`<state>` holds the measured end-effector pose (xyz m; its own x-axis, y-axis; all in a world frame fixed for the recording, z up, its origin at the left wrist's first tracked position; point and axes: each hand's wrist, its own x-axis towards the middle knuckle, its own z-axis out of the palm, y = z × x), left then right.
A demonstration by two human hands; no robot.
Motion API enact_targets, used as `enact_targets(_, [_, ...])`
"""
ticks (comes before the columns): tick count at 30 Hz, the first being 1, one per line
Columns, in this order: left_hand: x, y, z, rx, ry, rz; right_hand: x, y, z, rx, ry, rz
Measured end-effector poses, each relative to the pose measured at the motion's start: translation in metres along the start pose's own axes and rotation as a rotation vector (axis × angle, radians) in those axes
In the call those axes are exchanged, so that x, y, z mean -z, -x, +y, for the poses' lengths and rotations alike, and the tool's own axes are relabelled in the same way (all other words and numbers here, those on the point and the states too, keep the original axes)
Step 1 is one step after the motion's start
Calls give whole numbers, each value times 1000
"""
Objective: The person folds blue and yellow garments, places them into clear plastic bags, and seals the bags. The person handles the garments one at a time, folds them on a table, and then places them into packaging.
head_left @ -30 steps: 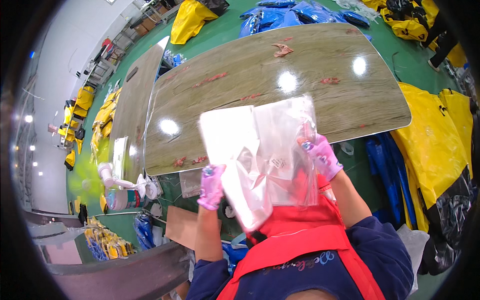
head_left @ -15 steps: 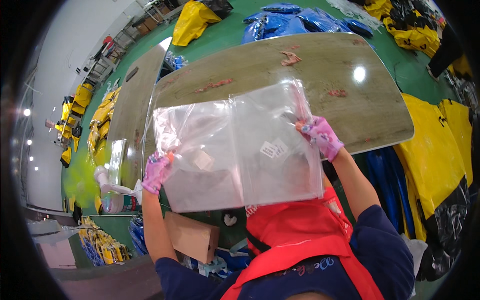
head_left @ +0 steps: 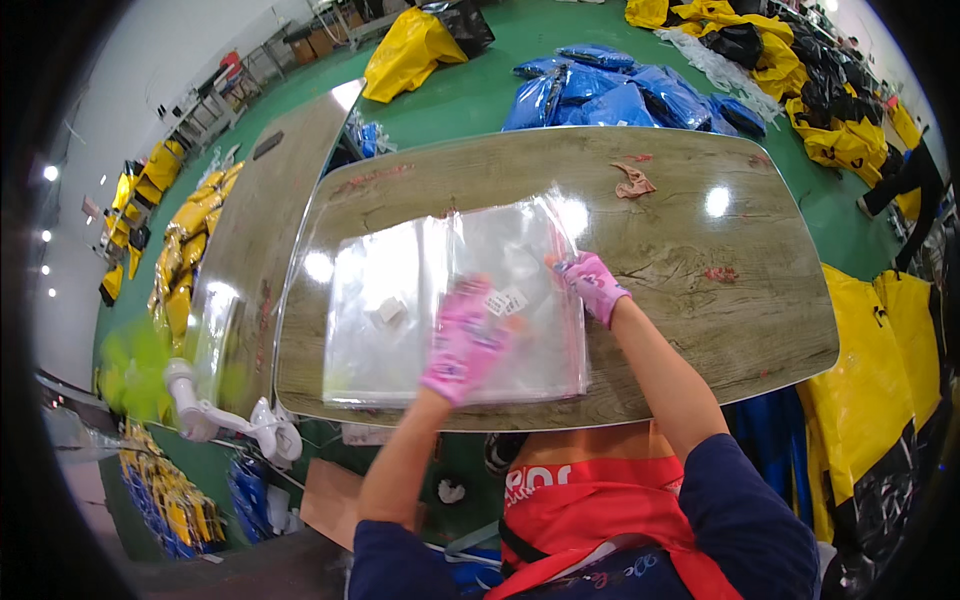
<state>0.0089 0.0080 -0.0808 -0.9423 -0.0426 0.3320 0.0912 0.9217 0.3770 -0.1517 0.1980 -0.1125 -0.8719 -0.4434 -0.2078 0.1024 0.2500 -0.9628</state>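
Observation:
A flat stack of clear plastic bags (head_left: 380,345) lies on the wood-patterned table (head_left: 720,330), with a seam or fold running down its middle and small white labels (head_left: 507,301) on it. My left hand (head_left: 466,345), in a pink patterned glove with the fingertips bare, is over the middle of the bags. Motion smears its fingers. At the right edge of the bags, my right hand (head_left: 592,285), gloved the same way, is closed with its fingertips pinching the plastic.
Pinkish scraps (head_left: 633,181) are scattered on the table. A second table (head_left: 262,200) adjoins at the left, with a white clip-on fan (head_left: 190,395) near its front. Blue packages (head_left: 610,95) lie on the green floor beyond. Yellow bags (head_left: 860,360) stand at the right, a cardboard box (head_left: 333,500) below.
The plastic bags have come down from the air onto the table. My left hand has let go of their left edge and moved right, over the middle. My right hand has shifted slightly left.

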Motion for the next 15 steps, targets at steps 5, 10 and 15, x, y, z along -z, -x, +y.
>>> enact_targets(5, [-49, 9, 45, 214, -263, -256, 14, 50, -39, -441, -216, -101])
enact_targets(10, [-64, 12, 15, 165, -78, -49, -8, 74, -34, -360, -721, -116])
enact_targets(15, [-49, -1, 42, 224, -77, -120, -15, 67, -13, 118, 372, 253])
